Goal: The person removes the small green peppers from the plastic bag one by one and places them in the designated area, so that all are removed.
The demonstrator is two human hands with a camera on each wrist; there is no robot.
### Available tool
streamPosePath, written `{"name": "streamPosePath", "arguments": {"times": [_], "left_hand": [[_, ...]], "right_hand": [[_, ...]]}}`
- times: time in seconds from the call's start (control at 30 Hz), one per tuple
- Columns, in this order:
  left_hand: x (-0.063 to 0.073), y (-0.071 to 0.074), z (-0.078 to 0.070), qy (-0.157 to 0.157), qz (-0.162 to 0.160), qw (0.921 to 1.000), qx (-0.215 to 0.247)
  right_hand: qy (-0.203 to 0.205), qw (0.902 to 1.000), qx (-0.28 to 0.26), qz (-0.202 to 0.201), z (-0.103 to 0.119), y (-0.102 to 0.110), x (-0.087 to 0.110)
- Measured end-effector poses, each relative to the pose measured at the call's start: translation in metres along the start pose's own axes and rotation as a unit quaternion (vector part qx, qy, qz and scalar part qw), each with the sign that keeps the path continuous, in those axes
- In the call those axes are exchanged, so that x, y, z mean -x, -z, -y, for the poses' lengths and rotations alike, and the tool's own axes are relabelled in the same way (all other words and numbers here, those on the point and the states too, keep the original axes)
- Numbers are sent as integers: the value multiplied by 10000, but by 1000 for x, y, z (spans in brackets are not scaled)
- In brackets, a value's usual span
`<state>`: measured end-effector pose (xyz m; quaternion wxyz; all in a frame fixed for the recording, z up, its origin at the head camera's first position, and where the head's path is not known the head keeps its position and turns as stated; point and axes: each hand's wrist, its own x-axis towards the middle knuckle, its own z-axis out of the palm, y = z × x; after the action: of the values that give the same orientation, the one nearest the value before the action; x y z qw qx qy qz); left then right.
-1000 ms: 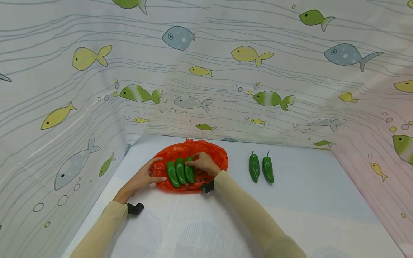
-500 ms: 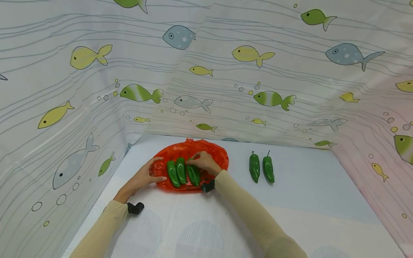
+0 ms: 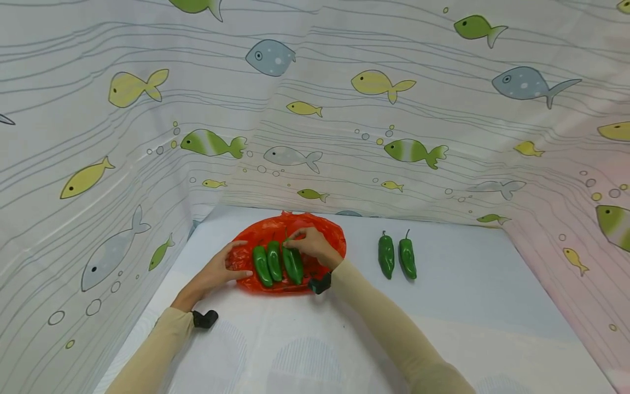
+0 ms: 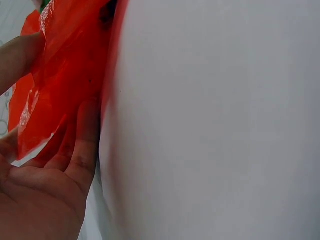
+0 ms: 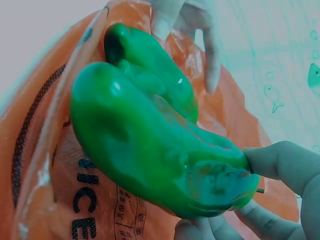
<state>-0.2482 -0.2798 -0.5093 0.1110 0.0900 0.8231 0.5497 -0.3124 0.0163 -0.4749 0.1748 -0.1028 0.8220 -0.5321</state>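
My right hand [image 3: 315,245] pinches a long green pepper [image 3: 293,266] near its stem end. The right wrist view shows thumb and fingers on either side of this glossy pepper [image 5: 145,145], its blunt tip pointing away from them. Two more green peppers [image 3: 263,266] lie side by side to its left, over a red plastic bag [image 3: 334,232]. Spread around the bag's left end is my left hand [image 3: 213,273], thumb and fingers wide apart. In the left wrist view the fingers [image 4: 82,145] show partly through the thin red plastic.
Two other green peppers [image 3: 386,256] lie on the white tabletop [image 3: 344,339] to the right of the bag. A fish-patterned sheet [image 3: 334,126] rises behind the table and along both sides. Each wrist wears a small black camera [image 3: 204,318].
The right hand's pepper has swung away from the two beside it, its lower end moving to the right, with the fingers near its stem end. The left hand stays in place.
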Motion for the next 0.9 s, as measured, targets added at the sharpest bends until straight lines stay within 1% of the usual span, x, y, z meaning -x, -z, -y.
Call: {"name": "streamPosePath", "arguments": {"times": [0.23,0.4,0.73,0.9], "left_hand": [[0,1,1,-2,55,10000,80],[-1,1,2,1,68,9999,110],[0,0,1,7,82,9998,166],[0,0,0,11,87,9998,176]], "right_hand": [[-31,9998,-123,145,1,5,8],[-55,9998,-124,117,2,7,11],[80,9998,-112,119,8,20,21],[12,9999,-140,70,8,27,24]]}}
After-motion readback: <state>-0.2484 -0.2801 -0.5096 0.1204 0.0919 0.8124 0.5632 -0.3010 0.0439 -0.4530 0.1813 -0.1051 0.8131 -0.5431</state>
